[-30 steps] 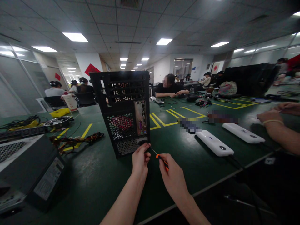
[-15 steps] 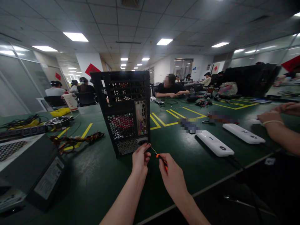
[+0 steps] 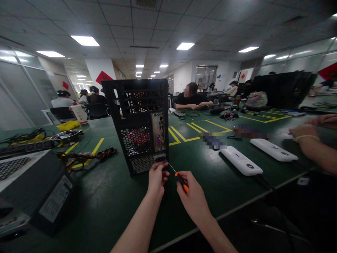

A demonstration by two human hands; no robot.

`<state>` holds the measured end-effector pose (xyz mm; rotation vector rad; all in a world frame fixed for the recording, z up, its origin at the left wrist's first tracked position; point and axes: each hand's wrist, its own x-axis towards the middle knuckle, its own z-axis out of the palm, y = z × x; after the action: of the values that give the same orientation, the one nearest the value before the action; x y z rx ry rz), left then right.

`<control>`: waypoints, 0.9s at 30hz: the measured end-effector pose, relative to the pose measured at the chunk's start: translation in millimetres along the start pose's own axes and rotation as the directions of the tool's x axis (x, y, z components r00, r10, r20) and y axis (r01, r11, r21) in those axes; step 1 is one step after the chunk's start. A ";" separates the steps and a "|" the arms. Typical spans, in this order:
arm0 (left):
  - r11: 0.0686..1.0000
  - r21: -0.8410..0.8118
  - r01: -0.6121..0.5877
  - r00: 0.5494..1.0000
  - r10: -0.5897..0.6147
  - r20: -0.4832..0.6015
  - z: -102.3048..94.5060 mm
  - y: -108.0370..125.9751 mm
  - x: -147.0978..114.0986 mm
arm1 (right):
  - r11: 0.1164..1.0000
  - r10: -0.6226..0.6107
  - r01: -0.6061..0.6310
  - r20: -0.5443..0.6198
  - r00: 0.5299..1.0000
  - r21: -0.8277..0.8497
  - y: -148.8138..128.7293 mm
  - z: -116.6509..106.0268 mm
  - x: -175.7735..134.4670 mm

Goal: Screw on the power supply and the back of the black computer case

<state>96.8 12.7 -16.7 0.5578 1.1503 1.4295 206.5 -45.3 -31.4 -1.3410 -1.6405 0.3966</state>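
A black computer case (image 3: 120, 121) stands upright with its rear side facing me. My right hand (image 3: 193, 195) grips a screwdriver (image 3: 182, 181) by its orange and black handle. The thin shaft slants up and left towards the lower right corner of the case. There my left hand (image 3: 157, 179) has thumb and fingers pinched together near the tip, just below the power socket (image 3: 159, 159). Whatever lies between those fingertips is too small to make out, and the fingers partly cover the bottom edge of the case.
A loose power supply (image 3: 34, 189) occupies the left side, with bundled cables (image 3: 97, 155) and a metal bowl (image 3: 65, 136) behind it. Two white power banks (image 3: 240, 161) lie to the right. A co-worker's hands (image 3: 308, 131) are at the right edge; another person (image 3: 192, 98) sits across the table.
My right hand's fingers have shifted on the screwdriver, so more of the handle shows. My left fingertips have moved slightly lower, uncovering more of the power socket. The case stays in place.
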 end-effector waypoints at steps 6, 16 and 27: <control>1.000 0.018 -0.013 1.000 0.013 0.005 -1.7 -1.1 3.9 | 0.999 -0.021 0.020 -0.021 1.000 -0.040 0.6 0.0 -2.4; 0.999 0.046 -0.029 1.000 0.028 0.011 -2.6 -2.7 4.9 | 0.991 -0.017 0.018 0.011 1.000 -0.129 -2.6 -1.0 -2.1; 0.997 0.068 -0.023 1.000 0.022 0.003 1.4 0.6 -1.3 | 0.943 -0.172 0.153 -0.040 0.984 -0.296 -5.3 1.0 -10.0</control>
<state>98.0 12.0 -15.2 0.6219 1.1979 1.4126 202.2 -55.8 -32.6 -1.4021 -1.7898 0.0098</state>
